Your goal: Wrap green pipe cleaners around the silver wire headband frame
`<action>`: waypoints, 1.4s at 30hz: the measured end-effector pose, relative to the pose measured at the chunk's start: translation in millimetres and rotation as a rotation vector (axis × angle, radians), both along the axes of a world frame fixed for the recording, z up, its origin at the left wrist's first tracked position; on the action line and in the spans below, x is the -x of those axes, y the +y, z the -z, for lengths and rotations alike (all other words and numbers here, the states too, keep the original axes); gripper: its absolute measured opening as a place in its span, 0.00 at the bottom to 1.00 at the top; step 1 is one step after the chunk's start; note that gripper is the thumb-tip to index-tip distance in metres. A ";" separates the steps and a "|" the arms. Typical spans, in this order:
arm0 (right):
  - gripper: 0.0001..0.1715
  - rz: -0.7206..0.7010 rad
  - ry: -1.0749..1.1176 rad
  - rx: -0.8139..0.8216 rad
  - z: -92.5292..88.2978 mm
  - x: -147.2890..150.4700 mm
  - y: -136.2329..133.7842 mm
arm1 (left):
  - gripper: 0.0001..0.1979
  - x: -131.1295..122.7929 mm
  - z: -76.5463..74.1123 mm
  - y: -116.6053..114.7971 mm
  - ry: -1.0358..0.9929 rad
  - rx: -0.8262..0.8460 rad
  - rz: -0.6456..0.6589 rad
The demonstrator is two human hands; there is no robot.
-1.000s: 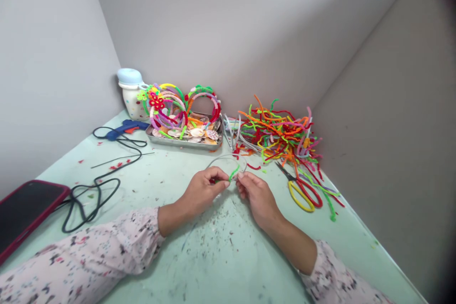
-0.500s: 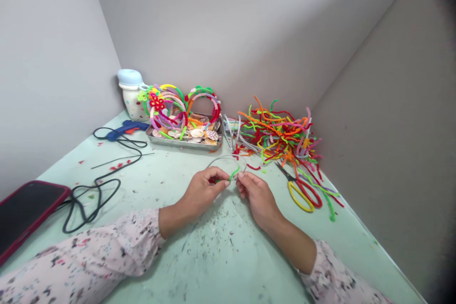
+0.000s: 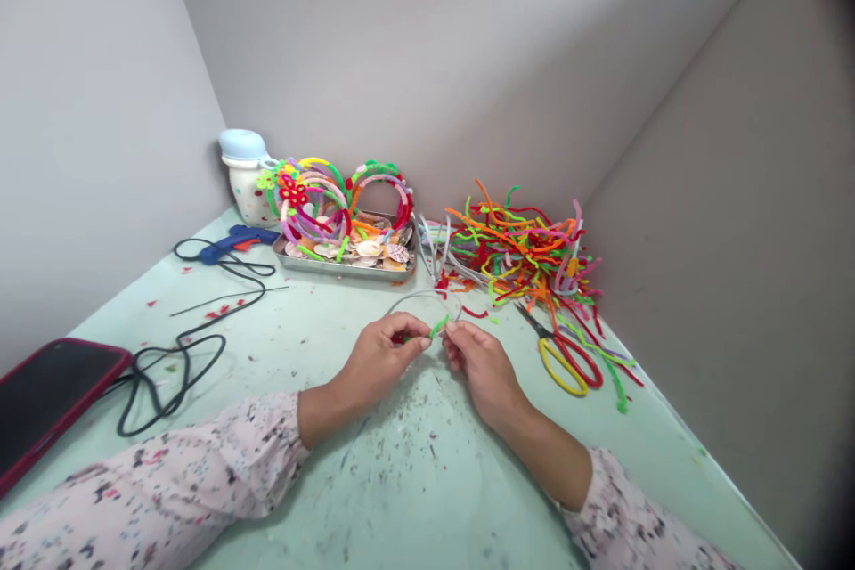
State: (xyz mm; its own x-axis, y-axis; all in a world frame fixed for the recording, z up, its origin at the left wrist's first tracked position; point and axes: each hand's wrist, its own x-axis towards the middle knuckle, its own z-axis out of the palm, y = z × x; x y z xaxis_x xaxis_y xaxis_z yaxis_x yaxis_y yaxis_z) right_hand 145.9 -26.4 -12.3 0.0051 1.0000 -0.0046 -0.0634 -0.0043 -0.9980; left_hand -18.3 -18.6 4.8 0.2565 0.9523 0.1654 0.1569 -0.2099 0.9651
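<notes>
1. Pinching green stem [image 3: 438, 327] between thumb and forefinger of left hand [image 3: 378, 358], at centre of frame; keeping other fingers curled, partly hidden.
2. Pinching grey hoop [image 3: 460, 305] with thumb and fingertips of right hand [image 3: 487, 372], just beside; cannot tell whether also gripping green stem.
3. Can see grey hoop arching beyond both hands, at mid-frame.
4. Left of centre, can see metal tray [image 3: 344, 268] heaped with shells [image 3: 367, 249], with coloured hoops [image 3: 313, 182] upright over them.
5. Further left, just behind tray, can see cup [image 3: 248, 189] with blue lid [image 3: 241, 143] on; cannot tell contents.
6. Right of centre, can see tangled stems [image 3: 527, 242]; cannot tell whether inside a container.
7. Below those, can see scissors [image 3: 563, 356] lying on table [image 3: 427, 490].
</notes>
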 end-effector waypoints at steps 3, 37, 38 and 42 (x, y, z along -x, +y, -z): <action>0.17 0.006 0.019 0.004 0.2 0.5 0.6 | 0.08 -0.5 1.1 -0.1 -0.011 -0.017 -0.015; 0.09 0.024 -0.015 -0.044 -1.9 0.9 -5.0 | 0.07 -1.4 2.3 -1.1 0.049 -0.065 -0.024; 0.09 0.020 -0.027 -0.049 -2.2 0.6 -5.6 | 0.07 -1.6 2.3 -0.7 0.055 -0.065 -0.028; 0.10 -0.029 -0.114 -0.062 -4.8 1.1 -7.6 | 0.06 -2.1 4.1 1.0 0.081 -0.051 -0.038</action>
